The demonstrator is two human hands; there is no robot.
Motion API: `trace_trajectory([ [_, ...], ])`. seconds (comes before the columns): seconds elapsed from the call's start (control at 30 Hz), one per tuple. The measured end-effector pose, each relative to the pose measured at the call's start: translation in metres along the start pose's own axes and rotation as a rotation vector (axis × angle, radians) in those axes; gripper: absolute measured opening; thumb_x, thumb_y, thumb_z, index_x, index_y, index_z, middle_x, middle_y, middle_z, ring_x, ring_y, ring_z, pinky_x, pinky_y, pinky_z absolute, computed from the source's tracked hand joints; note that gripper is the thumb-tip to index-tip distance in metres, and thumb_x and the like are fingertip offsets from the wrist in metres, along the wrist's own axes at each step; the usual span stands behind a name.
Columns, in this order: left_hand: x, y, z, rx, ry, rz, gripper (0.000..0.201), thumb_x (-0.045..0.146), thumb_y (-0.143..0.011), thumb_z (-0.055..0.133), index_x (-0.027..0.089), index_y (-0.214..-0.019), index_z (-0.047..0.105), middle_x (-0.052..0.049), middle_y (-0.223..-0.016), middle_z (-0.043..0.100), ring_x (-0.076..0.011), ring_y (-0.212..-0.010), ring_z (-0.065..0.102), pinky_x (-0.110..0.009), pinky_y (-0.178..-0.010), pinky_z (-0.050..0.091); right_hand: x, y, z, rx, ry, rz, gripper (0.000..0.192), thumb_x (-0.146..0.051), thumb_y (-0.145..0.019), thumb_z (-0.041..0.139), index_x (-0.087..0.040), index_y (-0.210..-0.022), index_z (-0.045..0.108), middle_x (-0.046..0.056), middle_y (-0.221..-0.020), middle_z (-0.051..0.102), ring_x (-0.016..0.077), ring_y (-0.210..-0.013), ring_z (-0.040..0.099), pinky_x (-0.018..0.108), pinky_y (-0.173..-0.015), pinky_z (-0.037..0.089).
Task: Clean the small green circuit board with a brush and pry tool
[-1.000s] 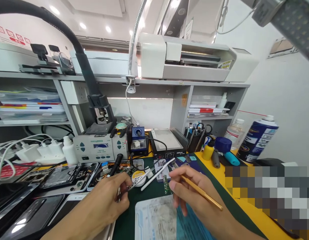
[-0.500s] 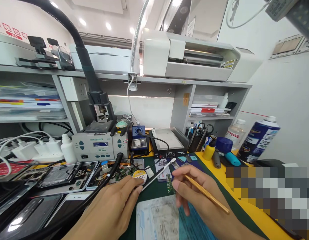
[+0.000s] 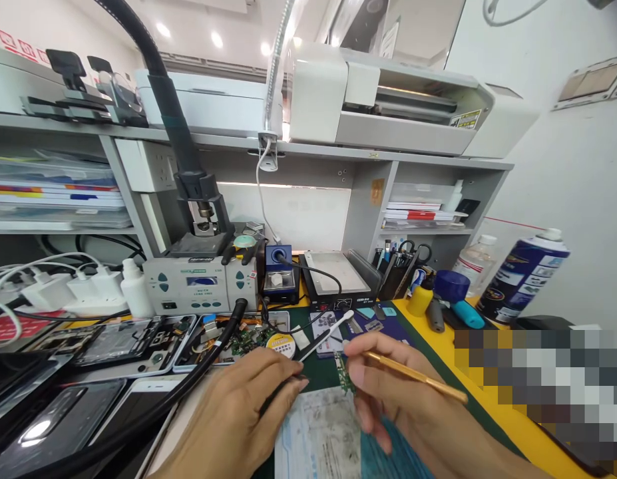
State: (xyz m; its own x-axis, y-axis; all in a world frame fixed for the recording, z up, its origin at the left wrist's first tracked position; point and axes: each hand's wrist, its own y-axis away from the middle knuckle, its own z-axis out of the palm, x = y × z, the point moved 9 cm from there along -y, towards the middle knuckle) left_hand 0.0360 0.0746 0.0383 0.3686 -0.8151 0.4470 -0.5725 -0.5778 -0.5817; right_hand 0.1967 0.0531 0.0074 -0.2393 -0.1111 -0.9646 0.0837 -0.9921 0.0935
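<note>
Crowded along the far edge of the worktop (image 3: 492, 406): soldering station (image 3: 201, 285), hot plate (image 3: 335, 276), tool cup (image 3: 394, 269); opened phones (image 3: 123, 342) toward the left edge, spray can (image 3: 522, 276) near the right. Little open room, only the green mat (image 3: 321, 372) at the near middle.

Right hand (image 3: 388, 382), fingers closed on gold tweezers (image 3: 412, 374), long axis lying left-right, tips pointing left at a small green circuit board (image 3: 345, 378) held upright over the mat.

Left hand (image 3: 243, 412), fingers curled round a black hot-air handpiece (image 3: 283, 394), nozzle pointing right toward the board.

Blue spray can (image 3: 525, 279), scissors (image 3: 412, 251), white bottle (image 3: 134, 288)
</note>
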Motion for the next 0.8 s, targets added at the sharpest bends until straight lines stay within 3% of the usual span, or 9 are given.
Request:
trace_trajectory([
  [0.13, 0.021, 0.001, -0.004, 0.061, -0.182, 0.189, 0.019, 0.012, -0.099, 0.053, 0.015, -0.108, 0.069, -0.007, -0.094, 0.074, -0.022, -0.082, 0.062, -0.037, -0.075, 0.055, 0.012, -0.003, 0.002, -0.053, -0.142, 0.126, 0.022, -0.029, -0.087, 0.074, -0.018, -0.104, 0.065, -0.002, -0.056, 0.062, 0.0105, -0.049, 0.056, 0.015, -0.04, 0.045],
  [0.2, 0.028, 0.001, -0.003, 0.049, -0.197, 0.217, 0.02, 0.011, -0.099, 0.052, 0.014, -0.112, 0.068, -0.008, -0.096, 0.073, -0.0222, -0.084, 0.06, -0.038, -0.078, 0.054, 0.014, -0.005, 0.002, -0.07, -0.197, 0.157, 0.02, -0.026, -0.087, 0.073, -0.018, -0.104, 0.065, -0.003, -0.056, 0.061, 0.01, -0.047, 0.055, 0.015, -0.038, 0.045],
  [0.47, 0.02, 0.01, 0.013, -0.114, -0.227, 0.091, 0.033, 0.027, -0.105, 0.038, 0.022, -0.129, 0.06, -0.007, -0.097, 0.068, -0.0217, -0.08, 0.069, -0.034, -0.067, 0.06, 0.02, -0.002, 0.014, -0.156, -0.389, 0.276, 0.012, -0.012, -0.085, 0.067, -0.016, -0.096, 0.068, -0.001, -0.07, 0.064, 0.0063, -0.04, 0.055, 0.014, -0.034, 0.045],
  [0.67, 0.019, 0.012, 0.024, -0.086, -0.214, 0.023, 0.031, 0.029, -0.106, 0.033, 0.024, -0.105, 0.063, -0.005, -0.091, 0.07, -0.0204, -0.072, 0.072, -0.03, -0.063, 0.06, 0.029, -0.001, 0.017, -0.2, -0.493, 0.368, 0.017, -0.008, -0.082, 0.065, -0.013, -0.097, 0.07, 0.0, -0.073, 0.063, 0.0071, -0.044, 0.056, 0.015, -0.035, 0.045],
  [0.8, 0.019, 0.009, 0.024, -0.099, -0.157, -0.075, 0.029, 0.026, -0.105, 0.035, 0.024, -0.104, 0.063, -0.005, -0.089, 0.068, -0.0176, -0.07, 0.07, -0.024, -0.062, 0.058, 0.034, 0.0, 0.018, -0.225, -0.539, 0.423, 0.019, -0.005, -0.083, 0.058, -0.013, -0.097, 0.069, 0.001, -0.075, 0.062, 0.0069, -0.044, 0.054, 0.017, -0.036, 0.043],
])
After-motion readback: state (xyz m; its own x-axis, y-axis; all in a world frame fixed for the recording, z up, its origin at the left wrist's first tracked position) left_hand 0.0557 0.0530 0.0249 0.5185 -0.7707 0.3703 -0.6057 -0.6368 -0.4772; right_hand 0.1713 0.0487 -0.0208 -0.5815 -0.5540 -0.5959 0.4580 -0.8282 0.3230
